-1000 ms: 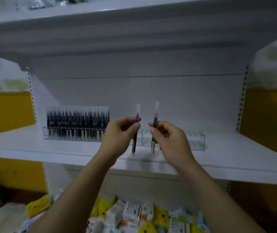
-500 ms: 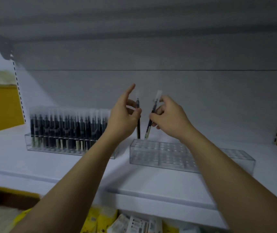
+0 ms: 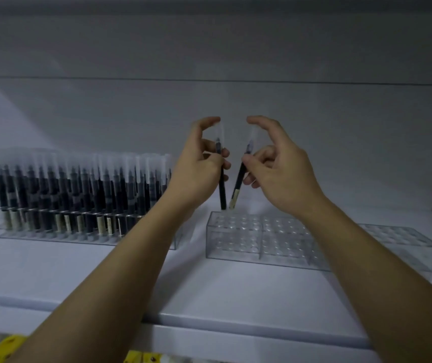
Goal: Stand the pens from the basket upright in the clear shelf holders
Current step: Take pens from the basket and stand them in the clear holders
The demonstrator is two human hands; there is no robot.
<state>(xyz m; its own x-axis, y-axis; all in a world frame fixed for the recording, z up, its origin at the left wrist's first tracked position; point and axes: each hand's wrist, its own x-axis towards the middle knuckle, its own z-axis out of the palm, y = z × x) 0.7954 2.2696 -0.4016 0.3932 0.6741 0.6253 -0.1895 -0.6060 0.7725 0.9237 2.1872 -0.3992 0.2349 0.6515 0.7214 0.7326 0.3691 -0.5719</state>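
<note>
So the left hand [image 3: 199, 166] is pinching a black pen [image 3: 222, 191] around mid-barrel, with the index finger arched over the top of its clear cap. That pen is pretty much straight up and down. The right hand [image 3: 281, 174] has the same kind of pinch on a second pen [image 3: 238, 183], except this one is tilted, cap leaning toward 1 o'clock and pale labelled end pointing toward 7. The two hands are close together, thumbs nearly facing each other.

Both lower tips come down right at the far left corner of an empty clear holder [image 3: 259, 238], which sits at 6 o'clock from the hands. Honestly can't tell if either tip is actually in a hole or just at the top face, the plastic is too see-through and it's dim.

Over at 9 o'clock from the left hand there's a full holder [image 3: 84, 235], packed with upright pens [image 3: 78, 184], dark barrels with frosted caps. Off at 4 o'clock from the right hand, another empty holder [image 3: 406, 241] butts up against the first one.

It's all on a white shelf [image 3: 209, 292]. At the 7 o'clock corner of the view, below the shelf edge, there's some yellow packaging [image 3: 10, 345], too blurry to read.
</note>
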